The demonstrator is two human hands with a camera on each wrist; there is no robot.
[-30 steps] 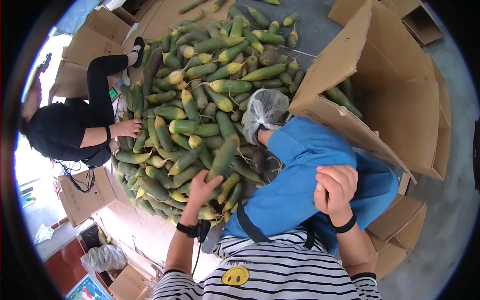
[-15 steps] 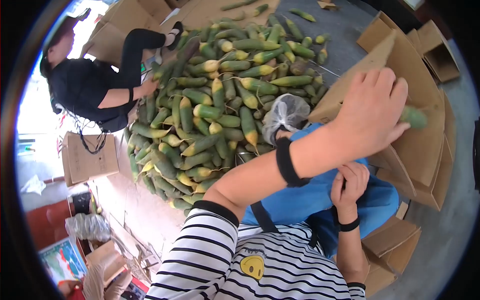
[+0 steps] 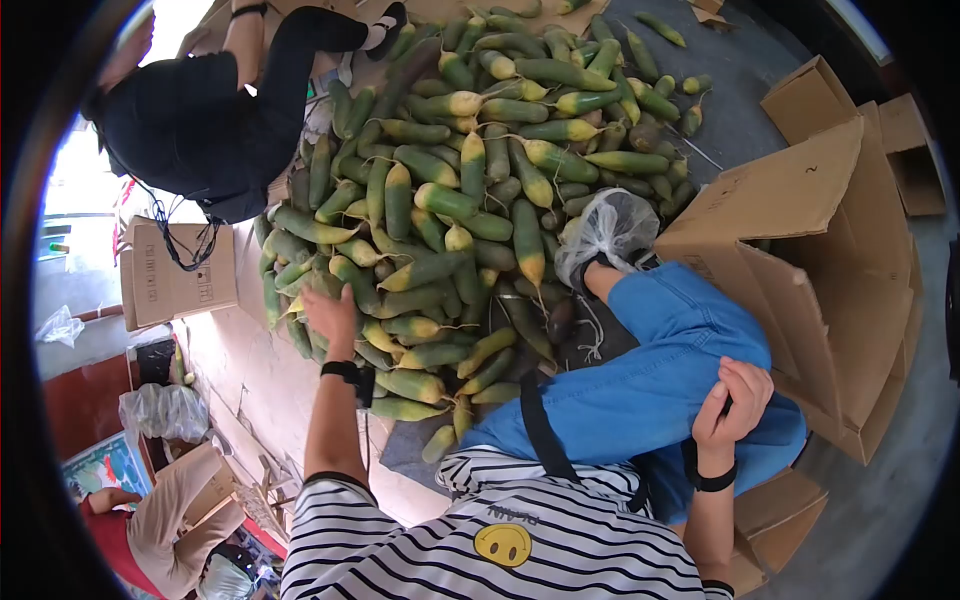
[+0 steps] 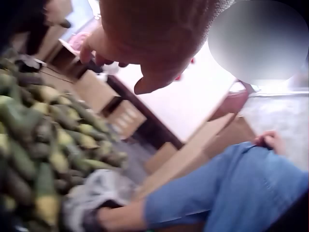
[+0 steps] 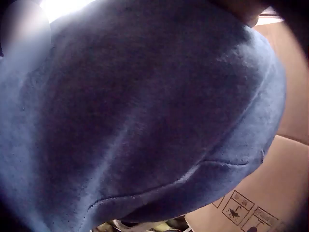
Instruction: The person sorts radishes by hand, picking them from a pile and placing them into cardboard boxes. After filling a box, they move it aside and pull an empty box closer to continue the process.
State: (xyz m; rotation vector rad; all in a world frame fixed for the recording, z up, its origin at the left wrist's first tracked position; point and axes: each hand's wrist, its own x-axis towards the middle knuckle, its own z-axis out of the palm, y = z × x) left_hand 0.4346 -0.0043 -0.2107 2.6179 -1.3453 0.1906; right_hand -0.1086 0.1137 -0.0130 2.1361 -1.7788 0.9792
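Long green vegetables with yellowish tips [image 3: 475, 165] lie heaped on the floor. My left hand [image 3: 330, 315] is over the heap's near left edge, fingers spread; whether it touches a vegetable I cannot tell. In the left wrist view the same hand [image 4: 149, 41] shows extended fingers and nothing in its grasp. My right hand [image 3: 735, 405] hangs loosely curled and empty by the blue trouser leg [image 3: 640, 390]. Blue cloth fills most of the right wrist view, with a bit of the hand [image 5: 248, 12] at the top.
A large cardboard box [image 3: 765, 205] with raised flaps stands right of the heap. One foot is wrapped in a clear plastic bag [image 3: 615, 230]. Another person in black [image 3: 185, 125] sits at the upper left, near a smaller box [image 3: 175, 275]. Someone in red [image 3: 115, 545] is at the lower left.
My left hand held a vegetable at the heap, carried it over to the large box, and is now back at the heap, empty. My right hand stayed by the leg. The person in black raised an arm.
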